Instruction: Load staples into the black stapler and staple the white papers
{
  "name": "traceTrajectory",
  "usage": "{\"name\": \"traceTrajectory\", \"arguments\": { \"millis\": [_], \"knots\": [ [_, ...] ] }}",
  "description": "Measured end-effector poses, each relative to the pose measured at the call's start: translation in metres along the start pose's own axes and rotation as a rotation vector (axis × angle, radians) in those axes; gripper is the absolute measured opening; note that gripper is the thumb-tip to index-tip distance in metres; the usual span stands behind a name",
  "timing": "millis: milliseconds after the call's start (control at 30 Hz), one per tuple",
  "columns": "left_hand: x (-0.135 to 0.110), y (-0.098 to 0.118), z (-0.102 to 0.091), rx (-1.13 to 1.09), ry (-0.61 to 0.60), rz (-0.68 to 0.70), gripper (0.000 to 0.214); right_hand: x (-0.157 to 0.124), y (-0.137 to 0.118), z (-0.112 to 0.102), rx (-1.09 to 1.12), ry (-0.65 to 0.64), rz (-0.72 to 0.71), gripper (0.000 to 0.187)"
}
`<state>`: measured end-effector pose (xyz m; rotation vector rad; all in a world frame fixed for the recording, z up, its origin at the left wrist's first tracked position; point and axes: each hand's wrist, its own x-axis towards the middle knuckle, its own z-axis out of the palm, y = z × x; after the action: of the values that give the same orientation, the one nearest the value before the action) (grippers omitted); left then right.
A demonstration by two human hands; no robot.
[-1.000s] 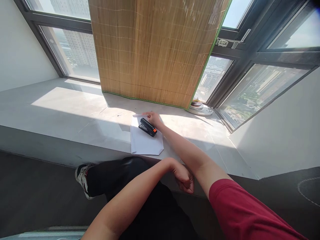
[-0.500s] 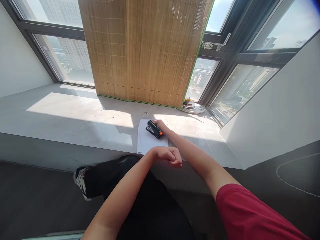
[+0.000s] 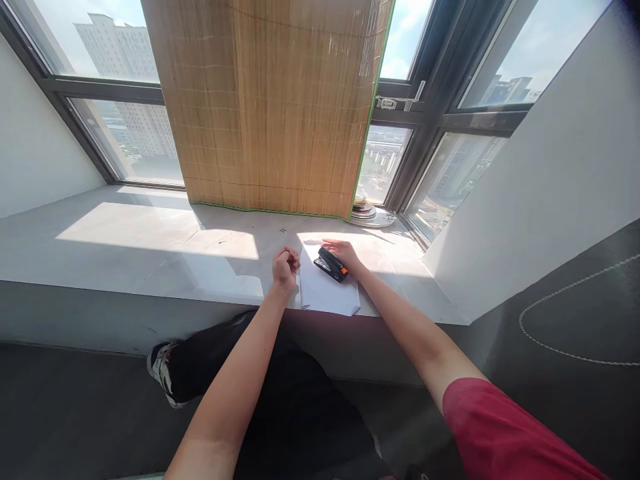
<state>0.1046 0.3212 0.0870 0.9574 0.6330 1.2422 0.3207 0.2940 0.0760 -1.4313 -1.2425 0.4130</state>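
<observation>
A black stapler [image 3: 330, 265] with an orange patch at its near end lies over white paper [image 3: 327, 297] on the window ledge. My right hand [image 3: 344, 253] is at the stapler's far right side and holds it, its fingertips stretched along behind; part of the grip is hidden. The paper reaches the ledge's front edge, where its lower corners look slightly bent. Just left of the paper is my left hand [image 3: 286, 265], raised with the fingers curled in and nothing visible in them.
A bamboo blind [image 3: 270, 120] with green edging hangs over the window behind the ledge [image 3: 150, 267]. Stacked round plate-like things [image 3: 370, 215] stand in the back right corner. A white wall [image 3: 505, 187] closes the right side, with a beaded cord [image 3: 530, 313] near it.
My left hand has moved up and left, from in front of the ledge to the paper's left side. Paper and stapler have shifted right along the ledge together with my right hand.
</observation>
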Motion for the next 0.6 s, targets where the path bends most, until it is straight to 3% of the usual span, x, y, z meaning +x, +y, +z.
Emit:
{"name": "traceTrajectory", "arguments": {
  "millis": [133,267,400,600],
  "knots": [
    [0.007,-0.013,-0.004,0.260,0.098,0.023,0.010,-0.028,-0.001,-0.012,-0.084,-0.009,-0.027,0.053],
    [0.004,-0.028,-0.005,0.838,0.013,0.070,0.022,-0.061,0.004,-0.010,-0.301,-0.116,-0.213,0.071],
    [-0.004,-0.040,-0.004,1.389,-0.083,0.227,0.029,-0.067,0.012,-0.009,-0.234,-0.041,-0.172,0.052],
    [-0.006,-0.038,-0.002,1.561,-0.064,0.203,0.033,-0.066,0.012,-0.018,-0.161,-0.037,-0.112,0.044]
  ]
}}
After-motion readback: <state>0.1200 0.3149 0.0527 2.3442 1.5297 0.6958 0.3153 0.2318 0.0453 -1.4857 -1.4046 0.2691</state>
